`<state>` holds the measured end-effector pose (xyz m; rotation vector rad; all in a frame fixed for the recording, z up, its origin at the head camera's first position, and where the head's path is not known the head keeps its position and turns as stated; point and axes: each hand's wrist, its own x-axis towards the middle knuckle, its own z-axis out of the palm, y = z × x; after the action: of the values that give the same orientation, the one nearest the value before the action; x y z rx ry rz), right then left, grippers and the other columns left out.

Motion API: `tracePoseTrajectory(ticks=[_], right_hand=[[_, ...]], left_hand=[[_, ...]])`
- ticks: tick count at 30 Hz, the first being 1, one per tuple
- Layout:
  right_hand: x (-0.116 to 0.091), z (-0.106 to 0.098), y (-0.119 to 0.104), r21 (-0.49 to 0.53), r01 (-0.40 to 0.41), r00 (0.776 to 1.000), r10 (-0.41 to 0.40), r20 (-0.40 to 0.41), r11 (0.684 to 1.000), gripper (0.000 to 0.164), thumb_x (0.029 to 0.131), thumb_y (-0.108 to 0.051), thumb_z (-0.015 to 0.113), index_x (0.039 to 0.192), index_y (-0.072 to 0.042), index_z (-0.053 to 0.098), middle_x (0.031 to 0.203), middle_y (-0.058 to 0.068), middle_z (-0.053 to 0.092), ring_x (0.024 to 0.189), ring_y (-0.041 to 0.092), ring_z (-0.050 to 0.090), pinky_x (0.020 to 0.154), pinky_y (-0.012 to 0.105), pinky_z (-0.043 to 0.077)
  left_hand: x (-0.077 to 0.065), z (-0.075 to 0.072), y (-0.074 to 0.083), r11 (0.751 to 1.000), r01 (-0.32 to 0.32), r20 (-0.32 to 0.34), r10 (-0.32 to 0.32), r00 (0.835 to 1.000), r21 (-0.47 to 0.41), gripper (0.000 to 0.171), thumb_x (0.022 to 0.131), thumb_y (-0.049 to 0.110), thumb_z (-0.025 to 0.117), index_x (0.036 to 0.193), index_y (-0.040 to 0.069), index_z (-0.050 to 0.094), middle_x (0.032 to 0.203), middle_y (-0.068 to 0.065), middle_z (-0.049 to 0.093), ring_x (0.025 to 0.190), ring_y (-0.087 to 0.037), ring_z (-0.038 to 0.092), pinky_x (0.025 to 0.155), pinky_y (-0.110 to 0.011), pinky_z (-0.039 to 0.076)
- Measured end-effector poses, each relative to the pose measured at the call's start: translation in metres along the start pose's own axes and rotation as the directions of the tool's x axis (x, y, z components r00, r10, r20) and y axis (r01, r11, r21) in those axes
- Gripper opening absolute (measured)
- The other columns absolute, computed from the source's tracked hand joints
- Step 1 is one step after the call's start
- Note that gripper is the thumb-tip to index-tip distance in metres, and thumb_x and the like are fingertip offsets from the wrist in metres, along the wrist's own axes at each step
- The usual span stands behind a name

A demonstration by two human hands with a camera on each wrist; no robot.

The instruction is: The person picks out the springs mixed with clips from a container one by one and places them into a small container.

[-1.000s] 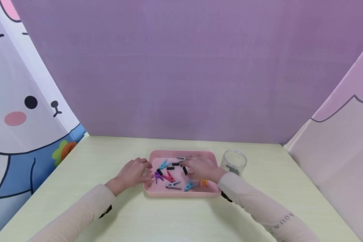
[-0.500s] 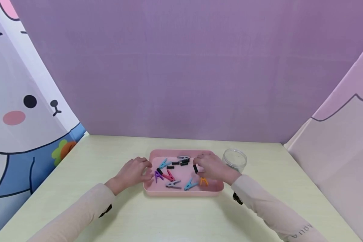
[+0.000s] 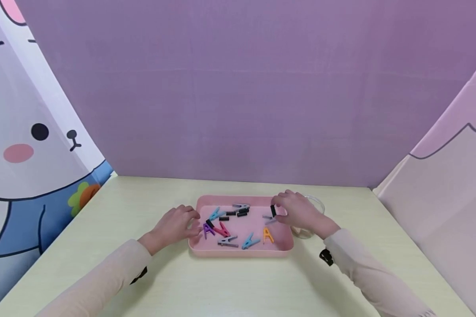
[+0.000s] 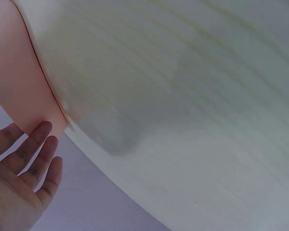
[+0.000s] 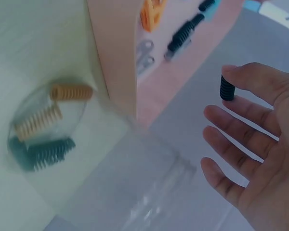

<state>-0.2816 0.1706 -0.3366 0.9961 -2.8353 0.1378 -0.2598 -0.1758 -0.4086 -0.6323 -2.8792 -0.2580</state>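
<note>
My right hand (image 3: pixel 297 211) pinches a small black coil spring (image 5: pixel 227 89) between thumb and index finger, over the right end of a pink tray (image 3: pixel 242 253). Its other fingers are loosely spread in the right wrist view. Beside that hand, partly hidden behind it in the head view, stands a clear jar (image 3: pixel 303 233); brown, cream and dark green springs (image 5: pixel 53 153) lie inside. My left hand (image 3: pixel 174 228) is at the tray's left side, fingers loosely bent and nothing in them; whether they touch the rim I cannot tell.
Several black springs (image 3: pixel 231 213) lie in the tray among clips: light blue (image 3: pixel 250 241), red (image 3: pixel 223 230), purple (image 3: pixel 208 230), orange (image 3: pixel 267 235) and grey metal ones (image 3: pixel 227 241). A purple backdrop (image 3: pixel 238 132) rises behind the table.
My right hand has moved right and a little farther back across the tray with the black spring, uncovering clips and springs. The left hand stays in place.
</note>
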Motion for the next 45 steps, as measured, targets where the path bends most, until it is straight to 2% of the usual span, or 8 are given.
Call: tracePoseTrajectory(ticks=[9, 21, 33, 45], right_hand=[[-0.011, -0.015, 0.022, -0.014, -0.031, 0.995, 0.029, -0.094, 0.999, 0.031, 0.075, -0.021, 0.072, 0.102, -0.011, 0.064, 0.087, -0.002, 0.061, 0.082, 0.018, 0.054, 0.067, 0.036, 0.046], [-0.026, -0.018, 0.049, -0.005, -0.080, 0.979, 0.078, -0.191, 0.997, 0.031, 0.072, -0.016, 0.073, 0.099, -0.005, 0.063, 0.088, 0.006, 0.063, 0.084, 0.024, 0.058, 0.070, 0.040, 0.048], [-0.037, -0.010, 0.065, 0.009, -0.179, 0.972, 0.178, -0.150, 0.984, 0.031, 0.072, -0.017, 0.073, 0.098, -0.004, 0.063, 0.086, 0.007, 0.063, 0.083, 0.026, 0.056, 0.065, 0.042, 0.047], [-0.037, -0.005, 0.064, 0.035, -0.232, 0.964, 0.235, -0.128, 0.972, 0.032, 0.071, -0.017, 0.074, 0.098, -0.004, 0.064, 0.086, 0.007, 0.063, 0.080, 0.025, 0.053, 0.060, 0.041, 0.046]], left_hand=[[0.000, -0.002, 0.001, 1.000, 0.012, 0.007, -0.012, 1.000, -0.009, 0.038, 0.078, 0.044, 0.066, 0.099, 0.012, 0.067, 0.097, -0.002, 0.064, 0.085, -0.019, 0.055, 0.075, -0.037, 0.050], [0.000, -0.001, 0.001, 1.000, 0.005, -0.004, -0.005, 1.000, -0.006, 0.037, 0.077, 0.042, 0.067, 0.098, 0.011, 0.067, 0.096, -0.003, 0.064, 0.086, -0.020, 0.056, 0.075, -0.037, 0.050], [0.000, 0.001, 0.000, 1.000, 0.011, 0.000, -0.011, 1.000, -0.017, 0.038, 0.077, 0.044, 0.066, 0.098, 0.012, 0.067, 0.099, -0.002, 0.065, 0.087, -0.019, 0.056, 0.076, -0.038, 0.049], [-0.001, 0.001, 0.000, 1.000, 0.004, -0.014, -0.004, 1.000, -0.016, 0.038, 0.077, 0.043, 0.067, 0.098, 0.012, 0.067, 0.097, -0.002, 0.065, 0.085, -0.019, 0.056, 0.074, -0.037, 0.050]])
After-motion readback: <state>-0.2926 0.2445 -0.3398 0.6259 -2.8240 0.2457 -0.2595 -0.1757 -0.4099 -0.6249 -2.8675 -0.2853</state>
